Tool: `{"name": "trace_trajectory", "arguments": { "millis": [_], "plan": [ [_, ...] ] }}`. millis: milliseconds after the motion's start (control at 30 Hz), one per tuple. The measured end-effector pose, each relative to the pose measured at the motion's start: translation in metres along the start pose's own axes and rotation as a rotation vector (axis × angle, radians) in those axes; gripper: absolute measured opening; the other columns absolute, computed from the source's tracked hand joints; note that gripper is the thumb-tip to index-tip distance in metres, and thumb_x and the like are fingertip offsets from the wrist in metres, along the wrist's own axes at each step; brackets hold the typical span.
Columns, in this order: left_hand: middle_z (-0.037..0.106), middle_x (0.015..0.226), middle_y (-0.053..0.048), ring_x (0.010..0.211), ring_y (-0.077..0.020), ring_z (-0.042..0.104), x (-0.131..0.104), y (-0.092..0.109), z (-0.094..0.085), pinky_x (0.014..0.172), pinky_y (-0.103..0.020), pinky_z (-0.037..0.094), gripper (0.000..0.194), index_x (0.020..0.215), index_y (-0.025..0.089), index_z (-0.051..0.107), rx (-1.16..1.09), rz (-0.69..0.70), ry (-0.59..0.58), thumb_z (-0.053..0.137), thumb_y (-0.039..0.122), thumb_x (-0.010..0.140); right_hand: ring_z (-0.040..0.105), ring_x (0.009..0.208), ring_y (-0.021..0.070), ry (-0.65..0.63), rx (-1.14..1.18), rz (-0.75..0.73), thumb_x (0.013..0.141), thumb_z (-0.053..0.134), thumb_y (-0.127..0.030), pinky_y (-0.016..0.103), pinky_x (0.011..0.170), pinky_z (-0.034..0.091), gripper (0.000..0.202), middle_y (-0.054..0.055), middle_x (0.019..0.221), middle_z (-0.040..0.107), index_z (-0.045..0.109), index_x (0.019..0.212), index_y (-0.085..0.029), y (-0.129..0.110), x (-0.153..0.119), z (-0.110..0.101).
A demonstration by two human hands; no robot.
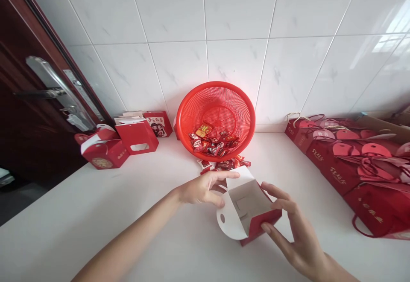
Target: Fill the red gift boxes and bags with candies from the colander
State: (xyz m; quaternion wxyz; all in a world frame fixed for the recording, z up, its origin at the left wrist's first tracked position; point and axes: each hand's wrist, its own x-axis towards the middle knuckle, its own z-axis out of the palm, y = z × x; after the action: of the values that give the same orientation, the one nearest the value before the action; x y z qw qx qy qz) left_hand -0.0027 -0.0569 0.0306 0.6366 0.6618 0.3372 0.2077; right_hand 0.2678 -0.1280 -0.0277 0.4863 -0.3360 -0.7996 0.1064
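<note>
The right hand point(297, 231) pinches the red side of an open gift box point(254, 203) between thumb and fingers; the left hand point(201, 188), thumb and forefinger spread apart, touches its white flaps. The box is between both hands, in front of wrapped candies point(226, 165) beside a red mesh basket point(216, 96)

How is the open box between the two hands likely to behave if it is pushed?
The open box is probably light: its walls look like thin card and nothing shows inside. Its round flap would likely bend easily, being thin and spread outward. A hard squeeze from the right hand might buckle the walls, since they are open above.
</note>
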Motion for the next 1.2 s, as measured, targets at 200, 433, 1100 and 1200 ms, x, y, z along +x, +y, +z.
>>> {"name": "trace_trajectory", "arguments": {
  "millis": [200,433,1100,1200],
  "plan": [
    [0.064,0.134,-0.009,0.124,-0.0285,0.058,0.001,0.0,-0.005,0.106,-0.047,0.047,0.079,0.144,0.025,0.054,0.007,-0.001,-0.036,0.077,0.013,0.069,0.066,0.121,0.0277,0.05,-0.017,-0.011,0.094,0.065,-0.023,0.034,0.085,0.06,0.014,0.017,0.133,0.063,0.051,0.098,-0.023,-0.001,0.001,-0.002],
    [0.066,0.129,-0.006,0.121,-0.0253,0.06,-0.003,-0.002,-0.012,0.108,-0.046,0.046,0.073,0.143,0.029,0.054,0.017,0.045,-0.068,0.08,0.023,0.076,0.067,0.12,0.0277,0.06,-0.024,-0.021,0.093,0.068,-0.024,0.033,0.083,0.061,0.012,0.016,0.128,0.066,0.056,0.096,-0.023,0.001,0.001,0.0],
    [0.072,0.125,-0.015,0.12,-0.0333,0.065,0.019,0.005,-0.112,0.109,-0.044,0.047,0.038,0.12,0.017,0.071,1.192,-0.08,0.775,0.06,0.018,0.084,0.06,0.131,0.0299,-0.027,-0.121,0.114,0.093,0.068,-0.043,0.04,0.101,0.059,0.069,0.017,0.142,0.058,0.035,0.15,-0.023,0.017,-0.007,0.005],
    [0.073,0.121,-0.017,0.117,-0.0361,0.066,0.036,-0.002,-0.109,0.105,-0.047,0.049,0.037,0.118,0.015,0.072,1.183,-0.081,0.767,0.063,0.017,0.082,0.059,0.132,0.0314,-0.12,-0.081,0.201,0.09,0.071,-0.043,0.043,0.101,0.058,0.077,0.016,0.145,0.055,0.029,0.152,-0.026,0.024,-0.009,0.007]
  ]
}}
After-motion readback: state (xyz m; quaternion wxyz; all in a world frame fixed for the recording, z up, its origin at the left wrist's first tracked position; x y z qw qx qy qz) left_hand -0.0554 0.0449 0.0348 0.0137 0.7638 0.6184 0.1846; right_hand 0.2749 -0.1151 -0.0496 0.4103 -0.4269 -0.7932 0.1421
